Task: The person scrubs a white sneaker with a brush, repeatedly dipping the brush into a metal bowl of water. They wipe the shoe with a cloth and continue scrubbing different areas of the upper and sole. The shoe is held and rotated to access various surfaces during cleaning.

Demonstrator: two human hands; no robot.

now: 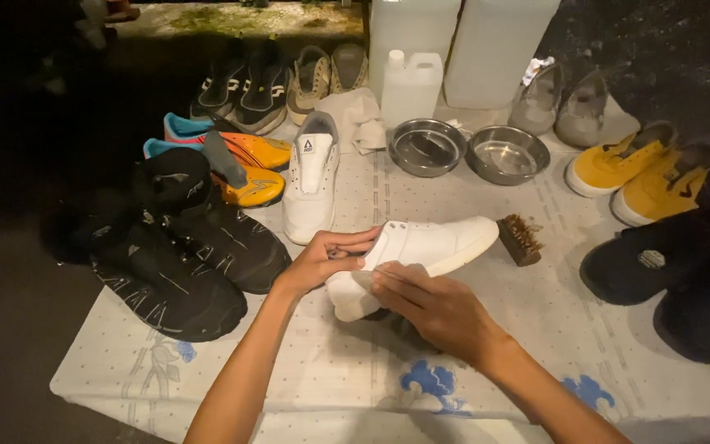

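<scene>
On the ground lies a pale patterned sheet point(330, 378) with blue flower prints near its near edge, and everything else sits on it. Largest on it are two big white jugs point(462, 41) at the far edge, with a smaller white can point(411, 86) in front of them. Left of centre stands a pair of black boots point(182, 255), one lying across the other, and at the right edge rests a pair of black slip-ons point(684, 279). Beyond those sit yellow shoes point(643, 177) and, farther still, grey flats point(560, 99). On the left, orange shoes point(248, 164) with blue heels lie just beyond the boots, with dark trainers point(244, 86) and beige shoes point(326, 74) at the far side.

A white sneaker point(312, 177) stands upright in the middle, toe pointing near. Its mate, the held sneaker point(429, 247), lies on its side at the centre, toe to the right and heel near. The left hand point(326, 259) grips it at the opening, fingers curled over the collar. The right hand point(433, 304) lies flat over the heel end, fingers pressed against a bit of pale cloth there; what lies under the palm is hidden.

Two steel bowls point(466, 150) sit side by side beyond the held sneaker. A crumpled rag point(359, 115) lies left of them. A small brush point(519, 238) with brown bristles rests just right of the sneaker's toe.
</scene>
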